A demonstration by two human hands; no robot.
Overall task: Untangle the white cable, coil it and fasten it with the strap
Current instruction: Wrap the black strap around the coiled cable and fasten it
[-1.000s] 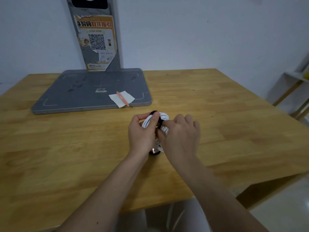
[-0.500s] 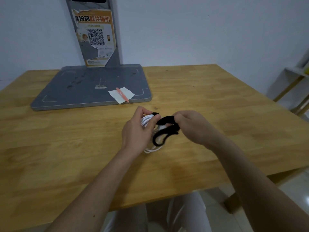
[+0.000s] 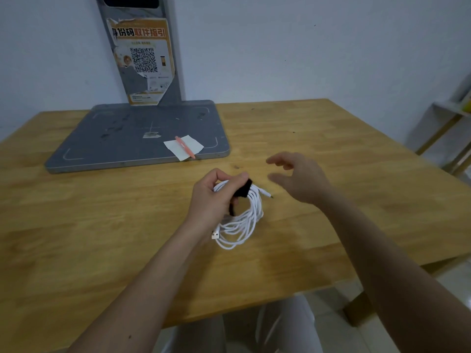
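Observation:
The white cable [image 3: 242, 222] is wound into a loose coil over the middle of the wooden table [image 3: 331, 225]. A black strap [image 3: 244, 188] is wrapped around the coil's top. My left hand [image 3: 212, 197] pinches the coil at the strap and holds it up, so the loops hang down toward me. A white USB plug [image 3: 215, 235] dangles at the lower left, and a thin connector tip [image 3: 266, 194] sticks out to the right. My right hand [image 3: 298, 178] hovers to the right of the coil, fingers spread, holding nothing and blurred by motion.
A grey flat stand base [image 3: 127, 138] lies at the back left, its post bearing an orange QR poster [image 3: 142, 59]. A white paper slip [image 3: 184, 146] and an orange pen [image 3: 184, 147] rest on the base's near corner. The table's front edge is close to me.
My right hand has let go of the black strap and pulled away to the right, opening. The strap now sits wrapped on the coil. My left hand keeps holding the coil.

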